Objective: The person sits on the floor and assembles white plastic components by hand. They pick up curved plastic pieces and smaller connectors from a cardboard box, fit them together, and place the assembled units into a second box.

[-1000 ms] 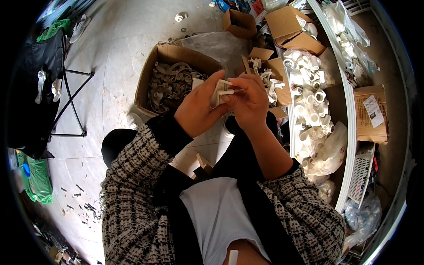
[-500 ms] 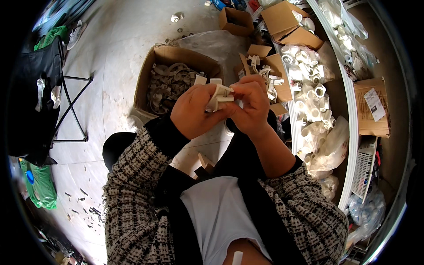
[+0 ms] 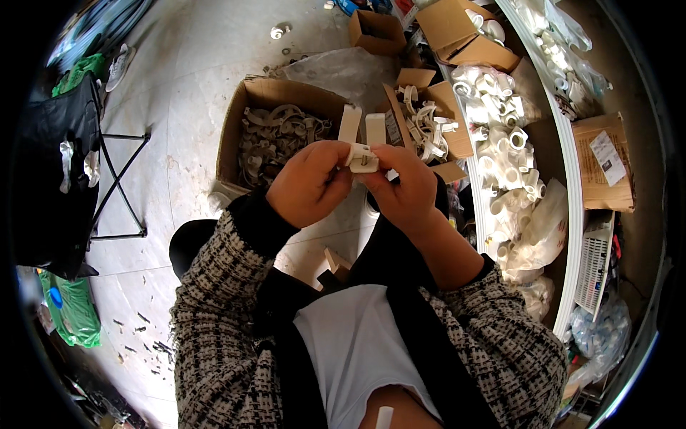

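Between my two hands is a white plastic pipe clamp [image 3: 364, 164] with a small metal screw at its near end. Two flat white arms stick out from it, away from me, side by side with a gap between them. My left hand [image 3: 310, 184] has its fingers closed on the left side of the clamp. On the other side, the thumb and fingers of my right hand [image 3: 407, 187] pinch it close to the screw. Just beyond my hands stands an open cardboard box [image 3: 230, 132] holding many similar pipe clamps [image 3: 282, 132].
A smaller carton [image 3: 451, 107] of white clamps stands right of the big box. Along the right, a shelf [image 3: 568, 171] carries bagged white pipe fittings [image 3: 504, 161]. A black folding chair [image 3: 57, 171] is at the left. Black bits [image 3: 158, 349] lie on the floor.
The pipe clamp has turned in my hands, so its two arms now point away and its screw end faces me. Both hands still grip it.
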A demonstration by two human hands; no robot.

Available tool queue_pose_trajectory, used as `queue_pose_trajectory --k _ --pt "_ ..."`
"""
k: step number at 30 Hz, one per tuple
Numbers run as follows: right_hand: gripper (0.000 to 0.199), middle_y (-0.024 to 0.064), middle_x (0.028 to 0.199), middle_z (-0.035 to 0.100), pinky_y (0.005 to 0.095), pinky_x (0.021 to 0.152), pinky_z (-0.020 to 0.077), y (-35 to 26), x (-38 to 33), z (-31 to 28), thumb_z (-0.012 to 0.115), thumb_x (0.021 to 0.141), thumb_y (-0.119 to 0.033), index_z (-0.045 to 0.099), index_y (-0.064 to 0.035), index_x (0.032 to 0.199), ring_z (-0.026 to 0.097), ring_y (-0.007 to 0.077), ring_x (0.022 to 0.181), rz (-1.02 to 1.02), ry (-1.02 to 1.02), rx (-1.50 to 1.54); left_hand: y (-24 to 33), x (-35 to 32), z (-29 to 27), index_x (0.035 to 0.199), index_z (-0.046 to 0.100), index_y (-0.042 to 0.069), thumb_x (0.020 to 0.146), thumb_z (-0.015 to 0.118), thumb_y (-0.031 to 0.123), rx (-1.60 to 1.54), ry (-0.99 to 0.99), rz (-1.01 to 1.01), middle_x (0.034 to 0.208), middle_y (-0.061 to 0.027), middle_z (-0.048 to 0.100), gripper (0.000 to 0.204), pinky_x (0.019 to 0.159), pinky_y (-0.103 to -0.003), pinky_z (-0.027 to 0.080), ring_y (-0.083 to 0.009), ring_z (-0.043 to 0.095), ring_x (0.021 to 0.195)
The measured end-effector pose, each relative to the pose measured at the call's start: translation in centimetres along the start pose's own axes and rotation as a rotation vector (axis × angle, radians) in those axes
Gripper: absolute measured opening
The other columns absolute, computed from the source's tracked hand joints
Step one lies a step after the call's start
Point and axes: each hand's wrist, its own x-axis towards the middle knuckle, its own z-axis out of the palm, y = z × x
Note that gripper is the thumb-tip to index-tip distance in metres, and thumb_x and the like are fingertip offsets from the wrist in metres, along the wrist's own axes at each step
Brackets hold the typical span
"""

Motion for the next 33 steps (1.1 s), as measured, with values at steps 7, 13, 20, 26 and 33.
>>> queue_pose_trajectory --k 7,13,20,26,33 --pt "0.019 0.0006 0.074 0.053 0.0214 0.056 0.0419 -0.7 -0.6 2.5 0.065 0.079 -0.006 0.05 -0.0053 0.091 0.049 0.0085 0.061 0.257 0.25 0.463 -0.1 -0.3 1.3 0.099 0.048 0.001 0.075 0.058 -0.006 0.158 0.186 0.115 0.083 -0.0139 0.053 0.026 0.061 -0.032 0.046 -0.0277 0.055 0.069" --pt "0.018 -0.0046 0.069 0.048 0.0168 0.054 0.0358 -0.9 -0.6 1.4 0.065 0.082 -0.012 0.049 -0.0066 0.079 0.042 0.0014 0.063 0.577 0.082 0.577 -0.5 -0.3 1.7 0.101 0.05 0.001 0.077 0.057 -0.006 0.105 0.226 0.121 0.081 -0.0128 0.054 0.025 0.06 -0.031 0.046 -0.026 0.056 0.068" --pt "0.014 0.0038 0.062 0.051 0.0247 0.05 0.0388 -1.8 1.2 0.3 0.065 0.079 -0.013 0.054 -0.0054 0.074 0.048 0.0131 0.053 0.395 0.003 0.092 0.2 0.2 1.4 0.1 0.052 0.001 0.08 0.056 -0.003 0.069 0.217 -0.012 0.086 -0.0145 0.057 0.021 0.064 -0.031 0.048 -0.0263 0.059 0.075" --pt "0.017 0.0095 0.063 0.053 0.0347 0.048 0.0396 -1.5 2.3 -1.0 0.067 0.074 -0.016 0.054 -0.0049 0.072 0.052 0.0303 0.056 0.007 -0.094 -0.207 0.1 0.0 0.3 0.1 0.053 0.001 0.079 0.056 -0.001 -0.045 0.11 -0.094 0.086 -0.0155 0.058 0.021 0.067 -0.034 0.048 -0.0292 0.059 0.078" --pt "0.027 0.0058 0.057 0.049 0.0275 0.047 0.0369 -0.7 1.8 -0.6 0.071 0.073 -0.018 0.051 -0.0019 0.068 0.043 0.0125 0.049 0.651 -0.227 0.408 -0.1 0.1 0.5 0.098 0.053 0.002 0.077 0.058 0.001 0.101 0.096 0.0 0.086 -0.0166 0.057 0.022 0.067 -0.037 0.047 -0.0334 0.057 0.078"
